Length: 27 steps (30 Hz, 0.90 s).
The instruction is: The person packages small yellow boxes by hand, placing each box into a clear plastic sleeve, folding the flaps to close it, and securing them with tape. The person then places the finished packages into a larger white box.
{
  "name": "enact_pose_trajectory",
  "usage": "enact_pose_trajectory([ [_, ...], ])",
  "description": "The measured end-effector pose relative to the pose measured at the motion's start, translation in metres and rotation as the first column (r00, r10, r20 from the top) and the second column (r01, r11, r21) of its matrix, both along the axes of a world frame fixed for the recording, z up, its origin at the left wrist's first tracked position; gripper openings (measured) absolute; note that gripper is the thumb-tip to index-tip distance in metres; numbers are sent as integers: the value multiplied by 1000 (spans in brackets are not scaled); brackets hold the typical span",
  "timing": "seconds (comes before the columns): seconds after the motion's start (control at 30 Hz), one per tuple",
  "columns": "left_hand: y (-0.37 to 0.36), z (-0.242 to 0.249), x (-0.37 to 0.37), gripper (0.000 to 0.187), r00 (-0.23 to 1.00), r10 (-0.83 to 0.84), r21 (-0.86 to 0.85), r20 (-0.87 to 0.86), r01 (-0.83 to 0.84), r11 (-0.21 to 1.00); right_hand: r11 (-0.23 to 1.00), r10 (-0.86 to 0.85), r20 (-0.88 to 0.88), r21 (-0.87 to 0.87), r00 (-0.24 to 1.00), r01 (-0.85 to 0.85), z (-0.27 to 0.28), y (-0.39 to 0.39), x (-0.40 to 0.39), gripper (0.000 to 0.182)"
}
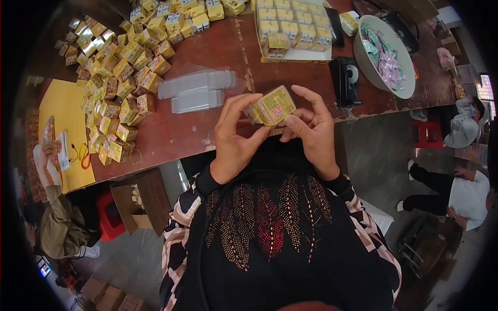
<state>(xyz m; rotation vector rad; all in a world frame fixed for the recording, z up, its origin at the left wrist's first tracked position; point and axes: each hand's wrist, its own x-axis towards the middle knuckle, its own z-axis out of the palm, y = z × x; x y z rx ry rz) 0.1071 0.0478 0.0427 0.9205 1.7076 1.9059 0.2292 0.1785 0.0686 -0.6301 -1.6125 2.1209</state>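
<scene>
A small yellow box with red print (276, 106), in what looks like a clear plastic case, is held up near the table's front edge. My left hand (236, 132) grips its left side between thumb and fingers. On the box's lower right, my right hand (315, 132) touches with its thumb and bent fingers, its index finger raised off the box. Flat clear plastic cases (197, 93) lie on the red table (181, 135), left of my hands. Farther left spreads a big pile of small yellow boxes (124, 70).
A carton of yellow boxes (293, 31) stands at the back. To the right are a black tape dispenser (345, 83) and a white bowl of green and purple packets (384, 57). A co-worker (65, 223) is at the left; two people are at the far right.
</scene>
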Motion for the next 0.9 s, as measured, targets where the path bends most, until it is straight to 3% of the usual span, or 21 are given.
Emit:
enact_pose_trajectory([
  [0.03,0,1,0,56,994,-14,-9,111,16,1000,1000,1,-1,-1,1000,-1,-1,0,-1,54],
  [0.1,0,-1,-1,56,994,-17,-30,110,20,999,911,-168,89,395,982,120,-4,0,-3,44],
  [0.13,1,-2,-2,57,994,-18,-51,112,24,998,911,-165,89,395,982,118,-8,4,-3,44],
  [0.17,1,-3,-3,57,994,-16,-52,112,22,998,688,-160,-91,704,983,177,-14,13,-2,44],
  [0.2,2,-4,-4,57,983,-80,-37,165,87,996,362,-86,-255,893,963,269,-16,20,-4,43],
  [0.23,3,-5,-5,57,966,-144,-18,216,152,988,362,-85,-256,892,963,269,-16,26,-5,43],
  [0.3,2,-3,-7,57,952,-150,-17,266,160,987,153,131,-225,967,965,205,-12,35,-9,49],
  [0.43,5,-9,-8,57,956,-107,-10,272,114,993,253,176,-168,960,970,120,-21,42,-15,62],
  [0.47,4,-8,-9,57,958,-105,-9,268,112,994,428,198,-74,903,977,-18,-20,42,-14,61],
  [0.5,2,-7,-10,54,989,-94,-38,117,99,994,582,237,13,799,972,-153,-19,43,-14,61],
  [0.53,0,-6,-10,52,996,-86,-64,-36,83,994,581,238,10,800,971,-151,-19,46,-13,61],
  [0.57,-1,-1,-10,52,996,-83,-62,-39,81,995,852,277,-107,487,955,-193,-17,51,-11,59],
  [0.6,-1,5,-11,47,970,-64,-33,-235,58,998,964,264,-228,89,937,-250,-17,56,-9,58],
  [0.63,-1,9,-11,43,906,-40,-1,-421,43,999,964,265,-229,91,937,-250,-16,62,-8,58],
  [0.67,-1,6,-13,43,905,-41,1,-423,46,999,960,278,-121,55,953,-274,-17,71,-10,52],
  [0.73,4,-2,-20,37,659,-1,83,-752,97,992,953,303,95,-21,948,-303,-11,83,-16,52],
  [0.8,7,-4,-21,33,658,-11,108,-753,140,984,953,294,160,27,942,-302,-5,81,-22,54],
  [0.87,7,-5,-22,34,590,-82,69,-803,228,971,884,462,71,-120,884,-452,-1,82,-27,47],
  [0.9,6,-2,-22,34,587,-80,70,-805,229,971,884,461,69,-116,885,-452,0,83,-30,47],
])
